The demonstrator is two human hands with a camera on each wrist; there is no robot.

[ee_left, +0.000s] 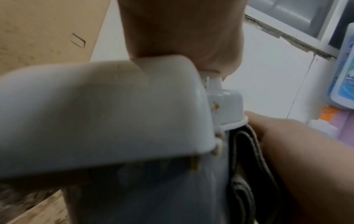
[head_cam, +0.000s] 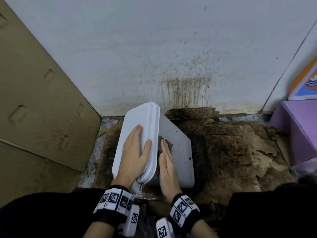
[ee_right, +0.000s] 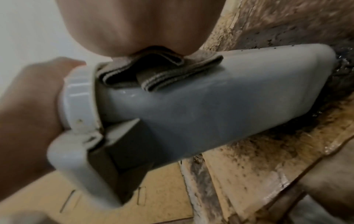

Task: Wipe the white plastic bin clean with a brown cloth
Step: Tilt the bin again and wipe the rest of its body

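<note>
The white plastic bin (head_cam: 178, 152) lies tilted on the floor by the wall, its lid (head_cam: 137, 117) facing up and left. My left hand (head_cam: 137, 145) rests flat on the lid with straight fingers. My right hand (head_cam: 165, 152) presses the folded brown cloth (head_cam: 169, 143) flat against the bin's speckled side wall, just under the lid's rim. In the left wrist view the cloth (ee_left: 245, 151) sits between the bin (ee_left: 153, 189) and my right hand (ee_left: 296, 144). The right wrist view shows the cloth (ee_right: 162, 72) bunched under my palm (ee_right: 138, 27) on the bin's side (ee_right: 210, 106).
A tall cardboard box (head_cam: 34, 100) stands close on the left. A purple box (head_cam: 298, 127) and an orange-and-blue pack (head_cam: 307, 79) are at the right. The wall (head_cam: 185, 90) behind is stained, and dirty wet cardboard (head_cam: 240, 148) covers the floor under the bin.
</note>
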